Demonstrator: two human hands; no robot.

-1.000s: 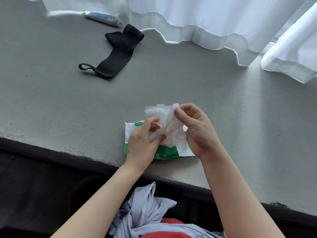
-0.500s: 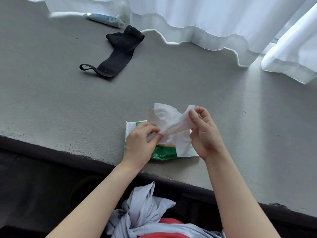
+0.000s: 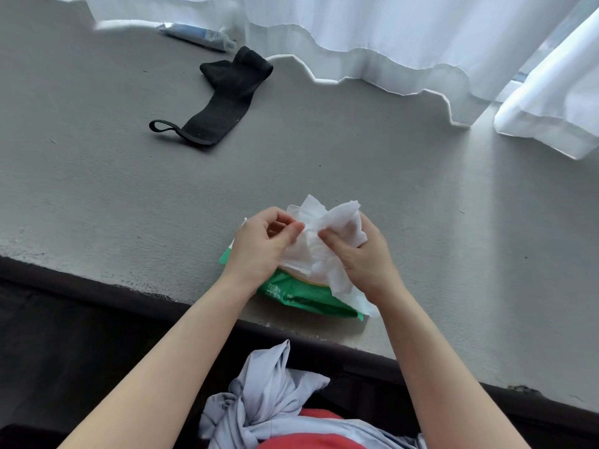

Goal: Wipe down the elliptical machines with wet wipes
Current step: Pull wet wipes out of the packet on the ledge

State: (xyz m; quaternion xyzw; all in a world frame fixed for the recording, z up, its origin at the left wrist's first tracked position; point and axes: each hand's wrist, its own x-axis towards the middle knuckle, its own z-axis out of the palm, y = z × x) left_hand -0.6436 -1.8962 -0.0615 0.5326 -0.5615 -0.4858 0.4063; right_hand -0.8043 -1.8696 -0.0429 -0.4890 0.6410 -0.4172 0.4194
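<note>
A crumpled white wet wipe is held between both hands directly above the green wipe pack, which serves as the reference point here. The left hand is curled, with thumb and forefinger pinched on the wipe's left edge, while its heel is set over the pack's left end. The right hand is closed around the wipe's right side, the thumb pressed across the front of the sheet and the fingers wrapped behind it. The wipe is bunched upward between the two hands, and its lower part is draped down onto the top of the pack; whether it is fully out of the opening cannot be told. The pack itself is laid flat on the grey ledge, close to the ledge's near edge. Well beyond the pack and to its left, a black strap with a loop is laid on the same surface, and farther still a small tube is seen just beside the hem of the white curtain, which is hung along the far side of the ledge. Below the pack, past the ledge's dark edge, a knotted pale grey garment is seen at the person's waist.
</note>
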